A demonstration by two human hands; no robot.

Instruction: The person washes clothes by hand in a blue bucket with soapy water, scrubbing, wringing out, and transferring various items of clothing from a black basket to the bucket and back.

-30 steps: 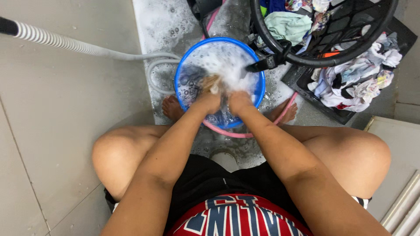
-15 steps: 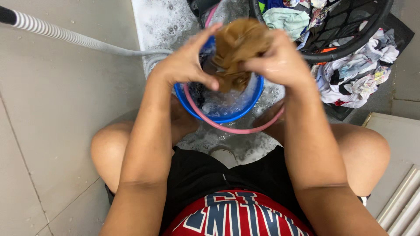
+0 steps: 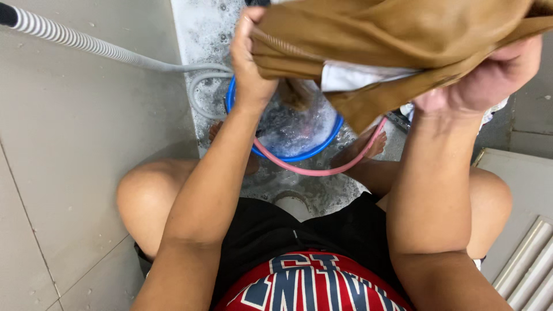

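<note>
Wet brown cloth (image 3: 397, 34), matt and wrinkled, in my hands; glossy blue plastic basin (image 3: 299, 154) of soapy foam at centre; smooth grey floor tiles (image 3: 75, 144) left

We look down on a floor of large grey tiles (image 3: 75, 150), smooth and evenly lit, with thin grout lines running across them. Through the middle runs a paler wet strip (image 3: 199, 26), and we see soap foam and bubbles scattered over it. A ribbed grey hose (image 3: 86, 45) comes in from the upper left, crosses the tiles and curls into a loop on the wet strip. A thin pink hose (image 3: 322, 170) bends in an arc over the foam. At the lower right we catch a pale raised slab (image 3: 518, 184) with ridged light mouldings (image 3: 533, 270) beside it. The light is soft, with hardly any shadow.
</note>
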